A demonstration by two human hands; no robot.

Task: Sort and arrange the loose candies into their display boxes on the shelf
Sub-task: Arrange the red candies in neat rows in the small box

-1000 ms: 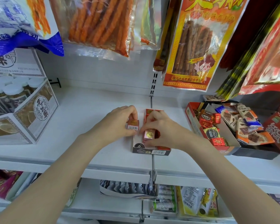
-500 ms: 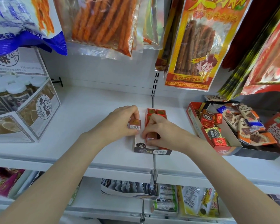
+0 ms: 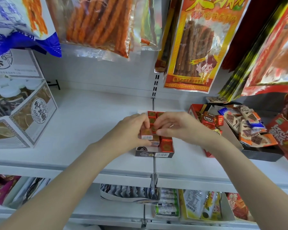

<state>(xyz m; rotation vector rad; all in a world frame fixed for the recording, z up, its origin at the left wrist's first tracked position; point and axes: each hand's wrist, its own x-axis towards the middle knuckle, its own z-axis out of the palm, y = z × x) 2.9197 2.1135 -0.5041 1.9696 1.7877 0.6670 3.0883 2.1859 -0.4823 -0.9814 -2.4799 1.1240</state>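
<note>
Two hands at frame centre: my left hand (image 3: 131, 131) pinches a small red candy box (image 3: 146, 134), glossy card with a white barcode edge, above the dark display box (image 3: 154, 154); my right hand (image 3: 178, 128), fingers curled, touches the square foil-red candies (image 3: 166, 146) packed inside.

A small dark display box (image 3: 154, 154) sits on the white shelf, open at the top. Little red square candies with gold circles (image 3: 166, 146) lie in neat rows inside it. One more red candy (image 3: 146, 134) with a barcode is held just above the box's left side, maybe touching the others.
</note>
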